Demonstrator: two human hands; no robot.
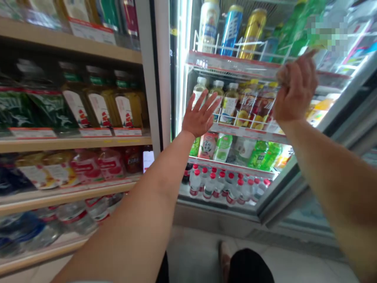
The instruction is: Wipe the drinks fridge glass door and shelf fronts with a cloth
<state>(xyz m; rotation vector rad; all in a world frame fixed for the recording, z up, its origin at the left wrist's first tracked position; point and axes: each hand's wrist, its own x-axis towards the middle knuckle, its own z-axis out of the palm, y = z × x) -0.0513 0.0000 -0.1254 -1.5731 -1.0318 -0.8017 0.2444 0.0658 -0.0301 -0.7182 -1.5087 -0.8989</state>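
My left hand (200, 116) reaches into the lit drinks fridge with its fingers spread and nothing in them. It is in front of the shelf of bottled drinks, nearest to the pale-capped bottles (229, 103); whether it touches them I cannot tell. Higher and to the right, my right hand (297, 88) is closed, its fingers curled round something pale brown and blurred that I cannot make out. It is in front of the fridge's upper shelf edge (235, 65), below green bottles (290, 33). Brown tea bottles with yellow caps (250, 104) stand between the two hands.
Tall cans (231, 29) stand behind a wire rail on the upper shelf. Red-capped water bottles (209, 184) fill the fridge bottom. A sliding door frame (282, 196) lies at right. Wooden shelves (73, 143) with bottles are at left. My foot (225, 255) is on the floor.
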